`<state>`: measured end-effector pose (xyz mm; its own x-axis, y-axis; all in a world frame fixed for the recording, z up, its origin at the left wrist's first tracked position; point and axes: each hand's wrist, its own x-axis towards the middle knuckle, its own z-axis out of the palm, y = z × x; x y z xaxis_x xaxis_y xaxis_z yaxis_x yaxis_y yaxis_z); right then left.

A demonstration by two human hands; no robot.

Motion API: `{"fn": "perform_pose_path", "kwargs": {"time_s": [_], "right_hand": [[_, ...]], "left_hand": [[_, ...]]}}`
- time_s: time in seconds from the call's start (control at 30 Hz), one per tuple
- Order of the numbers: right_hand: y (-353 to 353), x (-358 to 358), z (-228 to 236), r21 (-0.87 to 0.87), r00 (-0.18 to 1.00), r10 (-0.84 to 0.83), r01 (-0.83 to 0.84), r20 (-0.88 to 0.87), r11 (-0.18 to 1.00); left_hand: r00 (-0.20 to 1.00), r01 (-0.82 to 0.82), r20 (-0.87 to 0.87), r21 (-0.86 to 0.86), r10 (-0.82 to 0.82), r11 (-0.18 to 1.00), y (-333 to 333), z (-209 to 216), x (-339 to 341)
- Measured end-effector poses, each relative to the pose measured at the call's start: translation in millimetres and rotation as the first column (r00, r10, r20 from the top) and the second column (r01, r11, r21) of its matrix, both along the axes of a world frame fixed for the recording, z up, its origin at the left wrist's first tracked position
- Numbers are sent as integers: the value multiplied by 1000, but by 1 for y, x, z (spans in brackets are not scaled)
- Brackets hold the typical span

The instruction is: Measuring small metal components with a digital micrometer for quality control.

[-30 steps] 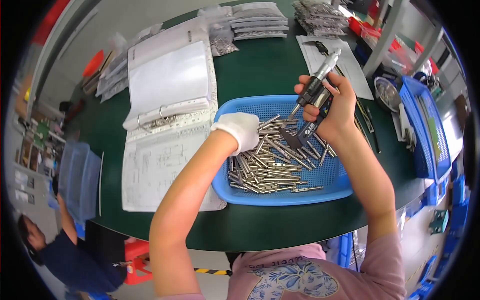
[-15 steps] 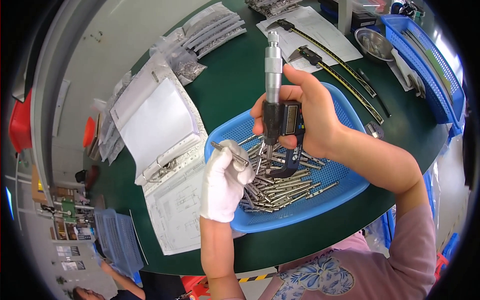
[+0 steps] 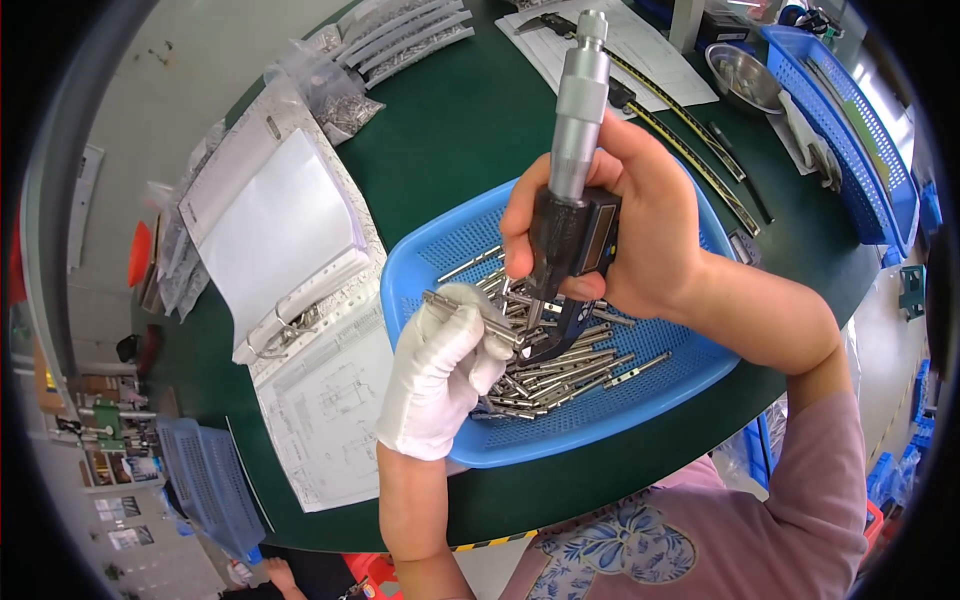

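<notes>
My left hand (image 3: 440,375), in a white glove, is closed on a slim metal pin (image 3: 470,318). My bare right hand (image 3: 640,220) grips a digital micrometer (image 3: 572,225), its silver thimble pointing up and its black frame curving down. The pin's right end is at the micrometer's jaws; I cannot tell whether they touch it. Beneath both hands is a blue perforated basket (image 3: 690,355) with many similar metal pins (image 3: 570,380) lying loose inside.
Left of the basket lies an open ring binder (image 3: 280,230) with drawings (image 3: 340,400). Bagged parts (image 3: 345,105) lie behind it. Two calipers (image 3: 700,180), a metal bowl (image 3: 745,80) and another blue basket (image 3: 850,150) are at the back right. A person's hand (image 3: 282,575) shows at lower left.
The micrometer has tilted, its thimble leaning right, and its jaws have come to the pin's end. My left hand has moved slightly left and down in the picture. The whole view has shifted a little.
</notes>
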<state>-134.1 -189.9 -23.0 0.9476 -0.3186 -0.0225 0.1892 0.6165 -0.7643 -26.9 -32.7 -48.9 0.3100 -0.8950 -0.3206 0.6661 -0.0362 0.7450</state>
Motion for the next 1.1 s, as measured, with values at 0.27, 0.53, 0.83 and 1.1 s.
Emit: {"fn": "perform_pose_path", "kwargs": {"time_s": [0.27, 0.53, 0.83, 1.1], "right_hand": [[-1, -2, 0, 130, 994, 89, -80, -67, 988], [-1, -1, 0, 94, 998, 55, -51, -42, 994], [1, -2, -1, 134, 997, 78, -75, -23, 988], [-1, -2, -1, 155, 996, 82, -85, 24, 984]], "left_hand": [[986, 154, 78, -46, -150, 987, -4, 2, -2], [984, 160, -66, -96, -166, 982, -1, -2, 2], [989, 138, -49, -20, -139, 990, 2, 0, -1], [997, 75, 4, -36, -75, 997, -2, 0, -12]]}}
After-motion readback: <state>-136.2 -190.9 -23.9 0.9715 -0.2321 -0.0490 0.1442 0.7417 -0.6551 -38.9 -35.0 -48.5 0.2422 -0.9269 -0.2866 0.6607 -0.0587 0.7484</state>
